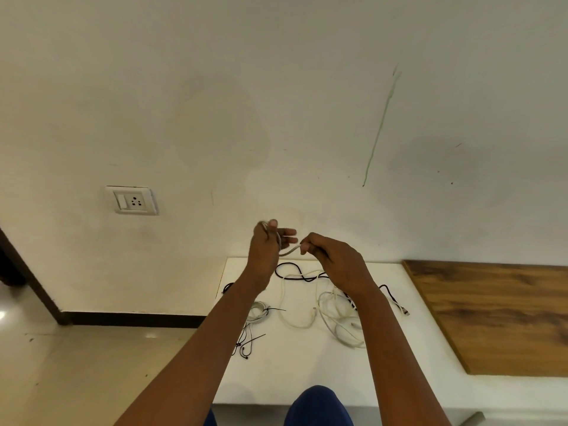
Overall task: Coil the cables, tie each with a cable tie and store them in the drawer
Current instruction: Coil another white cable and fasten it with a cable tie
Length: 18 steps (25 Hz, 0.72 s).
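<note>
Both hands are raised above the far edge of the white table (pixel 307 373). My left hand (pixel 264 250) grips one end of a white cable (pixel 290 250), with a loop over its fingers. My right hand (pixel 332 256) pinches the same cable a short way along. The rest of that cable hangs down to a loose white tangle (pixel 335 315) on the table. A black cable (pixel 295 269) lies uncoiled behind it. A small coiled white cable (pixel 259 312) bound with a black tie lies at the left. Several loose black cable ties (pixel 249 342) lie near the table's left edge.
A wooden panel (pixel 498 315) covers the table's right side. A wall socket (pixel 132 200) sits on the white wall at left. Tiled floor (pixel 76 370) lies left of the table. My knee in blue cloth (pixel 316 407) shows at the bottom. No drawer is in view.
</note>
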### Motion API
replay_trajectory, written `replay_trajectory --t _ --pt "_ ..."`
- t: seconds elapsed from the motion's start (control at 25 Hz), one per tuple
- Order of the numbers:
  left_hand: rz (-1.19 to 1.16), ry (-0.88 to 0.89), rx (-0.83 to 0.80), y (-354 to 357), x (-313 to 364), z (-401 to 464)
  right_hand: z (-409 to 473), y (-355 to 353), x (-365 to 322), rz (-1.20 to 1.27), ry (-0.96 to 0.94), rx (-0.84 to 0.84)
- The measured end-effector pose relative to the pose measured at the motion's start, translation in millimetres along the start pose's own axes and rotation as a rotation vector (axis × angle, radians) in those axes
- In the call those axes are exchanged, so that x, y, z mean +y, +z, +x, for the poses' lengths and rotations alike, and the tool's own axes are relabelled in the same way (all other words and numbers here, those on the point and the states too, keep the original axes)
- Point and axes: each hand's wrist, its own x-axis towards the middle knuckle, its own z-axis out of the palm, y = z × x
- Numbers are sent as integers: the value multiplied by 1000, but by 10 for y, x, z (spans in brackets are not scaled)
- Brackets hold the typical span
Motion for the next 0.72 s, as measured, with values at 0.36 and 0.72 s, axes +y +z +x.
replay_trajectory --t 0.36,0.72 --pt "105 -170 -357 -3 16 -217 187 -123 -12 212 26 70" --pt "-181 -412 -580 -112 151 -256 160 -46 -16 629 59 -33"
